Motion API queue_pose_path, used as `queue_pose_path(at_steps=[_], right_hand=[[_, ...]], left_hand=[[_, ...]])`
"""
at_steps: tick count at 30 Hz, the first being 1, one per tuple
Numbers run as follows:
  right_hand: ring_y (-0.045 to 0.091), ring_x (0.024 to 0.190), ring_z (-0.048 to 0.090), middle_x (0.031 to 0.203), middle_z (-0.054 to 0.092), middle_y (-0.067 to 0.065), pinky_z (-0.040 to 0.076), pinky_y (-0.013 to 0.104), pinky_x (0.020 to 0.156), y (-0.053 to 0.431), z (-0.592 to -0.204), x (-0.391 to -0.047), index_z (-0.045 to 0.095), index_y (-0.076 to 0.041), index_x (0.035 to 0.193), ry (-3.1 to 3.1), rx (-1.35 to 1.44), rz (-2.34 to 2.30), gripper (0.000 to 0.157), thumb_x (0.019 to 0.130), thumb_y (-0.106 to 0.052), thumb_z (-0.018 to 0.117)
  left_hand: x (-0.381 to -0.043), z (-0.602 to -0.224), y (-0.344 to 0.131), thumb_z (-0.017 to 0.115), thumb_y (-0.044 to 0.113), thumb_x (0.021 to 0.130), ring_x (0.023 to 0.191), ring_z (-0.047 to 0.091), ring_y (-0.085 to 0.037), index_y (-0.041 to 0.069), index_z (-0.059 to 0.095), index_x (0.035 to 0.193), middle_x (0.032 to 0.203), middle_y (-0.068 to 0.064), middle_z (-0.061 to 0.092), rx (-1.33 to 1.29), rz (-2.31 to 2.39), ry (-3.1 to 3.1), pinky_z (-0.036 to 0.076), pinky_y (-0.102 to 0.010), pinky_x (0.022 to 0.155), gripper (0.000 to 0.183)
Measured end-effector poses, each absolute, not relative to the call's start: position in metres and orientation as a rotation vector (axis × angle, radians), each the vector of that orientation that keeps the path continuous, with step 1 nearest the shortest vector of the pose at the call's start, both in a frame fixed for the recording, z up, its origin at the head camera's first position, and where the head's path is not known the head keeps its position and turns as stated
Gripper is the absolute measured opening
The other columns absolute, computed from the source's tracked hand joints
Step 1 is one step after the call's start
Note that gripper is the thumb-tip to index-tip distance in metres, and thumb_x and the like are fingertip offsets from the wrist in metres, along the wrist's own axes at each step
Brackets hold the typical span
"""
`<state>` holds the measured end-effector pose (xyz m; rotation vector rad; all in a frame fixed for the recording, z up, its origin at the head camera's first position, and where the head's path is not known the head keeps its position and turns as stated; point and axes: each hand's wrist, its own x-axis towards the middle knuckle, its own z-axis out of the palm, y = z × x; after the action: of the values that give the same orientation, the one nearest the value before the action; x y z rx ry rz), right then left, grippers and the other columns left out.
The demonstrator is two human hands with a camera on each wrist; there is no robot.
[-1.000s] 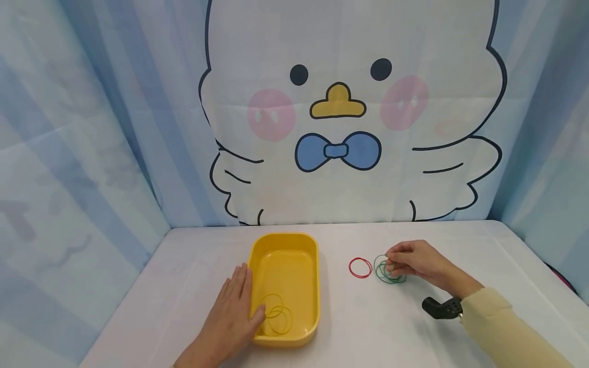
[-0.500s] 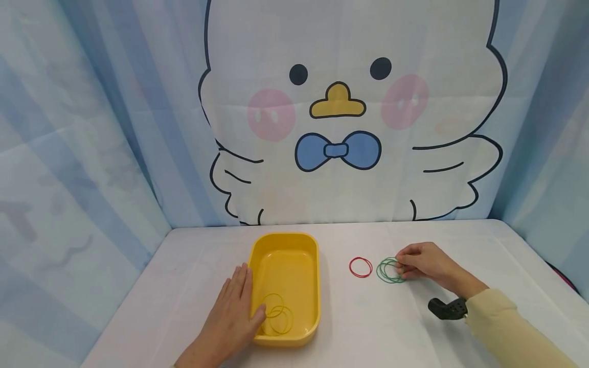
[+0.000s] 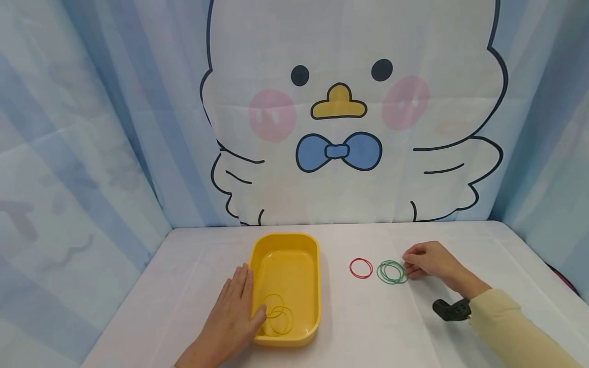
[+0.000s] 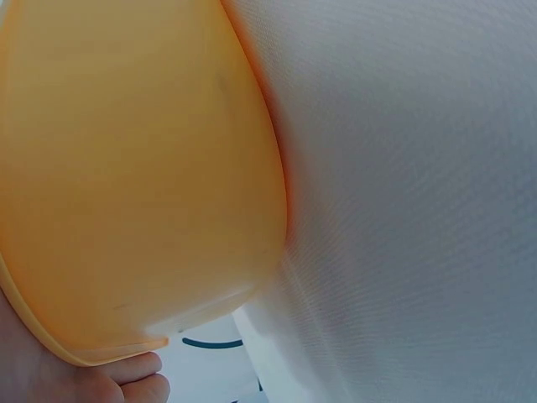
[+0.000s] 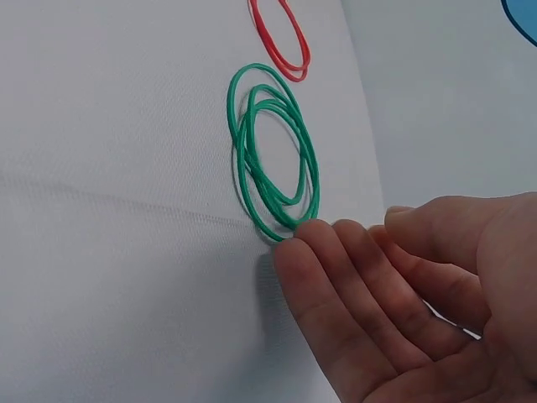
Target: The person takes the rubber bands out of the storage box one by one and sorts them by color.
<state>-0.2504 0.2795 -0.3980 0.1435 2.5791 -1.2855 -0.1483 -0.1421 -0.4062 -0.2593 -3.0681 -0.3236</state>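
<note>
My left hand (image 3: 228, 313) lies with straight fingers along the left side of a yellow tray (image 3: 296, 281), its thumb over the rim. Thin yellow rubber bands (image 3: 277, 307) lie in the near part of the tray. On the right, several green rubber bands (image 5: 307, 155) form an overlapping heap on the table. Right beside that heap is my right hand (image 3: 429, 260), its fingertips at the heap's right edge and its thumb apart from the fingers, holding nothing. Left of the green ones lie red rubber bands (image 3: 361, 277).
White cloth covers the table (image 3: 359, 322). At its back hangs a curtain (image 3: 340, 199) printed with a cartoon bird, and more blue-and-white cloth rises on both sides. A black strap-like piece (image 3: 451, 310) sticks out at my right wrist.
My right hand has drawn back rightward from the green rubber bands, letting go of them, and they now lie flat in a heap. The left hand and tray have stayed put.
</note>
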Motion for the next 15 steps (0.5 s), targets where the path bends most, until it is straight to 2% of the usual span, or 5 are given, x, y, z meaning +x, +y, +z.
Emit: queue_pose_path(at_steps=[15], right_hand=[[0.016,0.075,0.062,0.090,0.064,0.011,0.055,0.029,0.071,0.2780,-0.3875,-0.2540,0.054,0.006,0.110,2.612,0.090,-1.280,0.036,0.088,-0.023,0.054]], left_hand=[[-0.1483,-0.4068,-0.1414,0.040,0.049,0.087,0.139,0.011,-0.025,0.003,0.014,0.143,0.152,-0.011,0.008,-0.246,-0.317,-3.067,0.013,-0.045,0.112,0.077]])
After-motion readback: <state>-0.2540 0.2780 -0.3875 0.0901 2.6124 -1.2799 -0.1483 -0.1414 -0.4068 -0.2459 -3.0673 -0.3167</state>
